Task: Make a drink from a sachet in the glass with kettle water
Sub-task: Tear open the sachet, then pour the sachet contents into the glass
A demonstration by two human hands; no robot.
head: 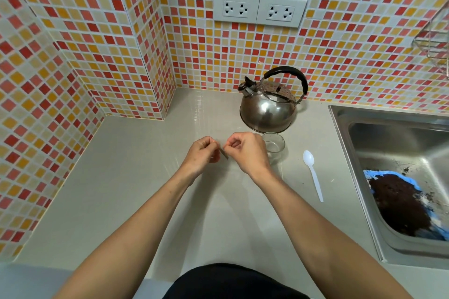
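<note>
Both hands meet over the middle of the counter. My left hand [202, 154] and my right hand [247, 153] pinch a thin sachet [224, 153] between their fingertips; it shows edge-on as a dark sliver. Just right of my right hand stands a small clear glass [275, 144], partly hidden by that hand. Behind the glass sits a shiny steel kettle [268, 107] with a black handle, its spout pointing left. A white plastic spoon [313, 173] lies on the counter to the right of the glass.
A steel sink [364, 133] fills the right side, holding a blue cloth [413, 182] covered with dark grounds. Tiled walls close the back and left. Two wall sockets [260, 9] sit above the kettle. A wire rack [435, 39] hangs top right.
</note>
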